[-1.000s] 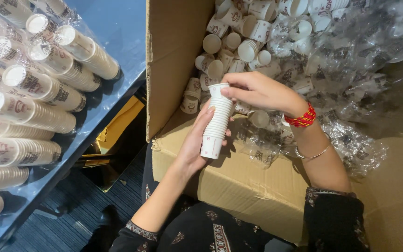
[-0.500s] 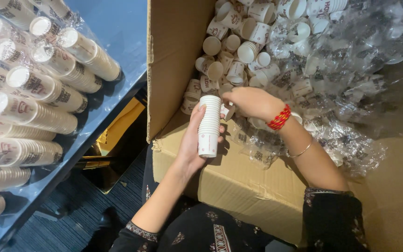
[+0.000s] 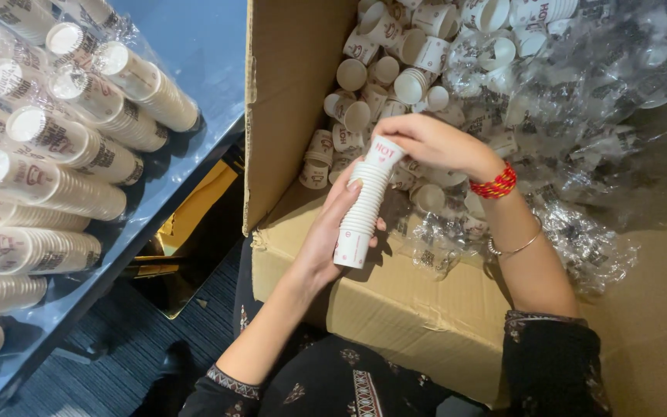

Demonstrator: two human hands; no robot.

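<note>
A stack of white paper cups (image 3: 364, 207) with red print is held tilted over the near edge of an open cardboard box (image 3: 395, 301), its top leaning toward one o'clock and its base toward seven o'clock. The left hand (image 3: 332, 235) wraps around the lower half of the stack from the nine o'clock side, fingers curled about it. The right hand (image 3: 426, 143) comes in from three o'clock and closes on the topmost cup, fingertips pinching its rim end. A red beaded bracelet (image 3: 496, 184) and a thin metal bangle (image 3: 512, 249) sit on the right wrist.

At twelve o'clock of the stack, inside the box, lie many loose cups (image 3: 380, 77) in a jumble, and toward two and three o'clock crumpled clear plastic wrap (image 3: 580, 93) spreads over more of them. Well off at nine and ten o'clock, a blue tabletop (image 3: 202, 46) carries wrapped sleeves of cups (image 3: 63, 147) lying on their sides, side by side and touching.
</note>
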